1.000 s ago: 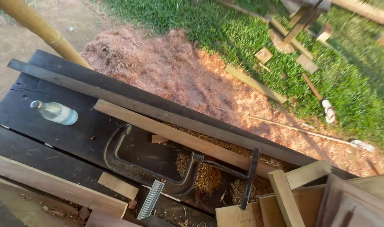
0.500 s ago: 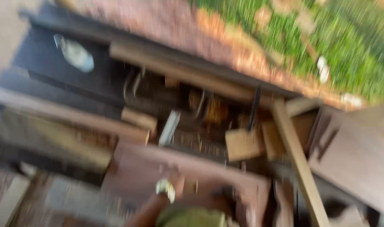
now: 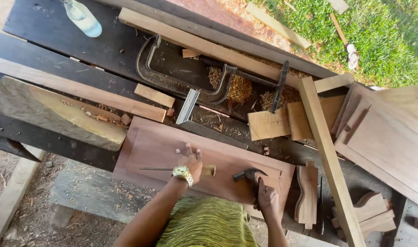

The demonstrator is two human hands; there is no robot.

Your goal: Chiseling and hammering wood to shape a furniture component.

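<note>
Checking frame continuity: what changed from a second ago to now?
The view tipped down from the yard to the near bench edge. Both hands came into view: left hand on the reddish panel by a chisel, right hand gripping a hammer. The clamp, bottle and planks lie as before.
</note>
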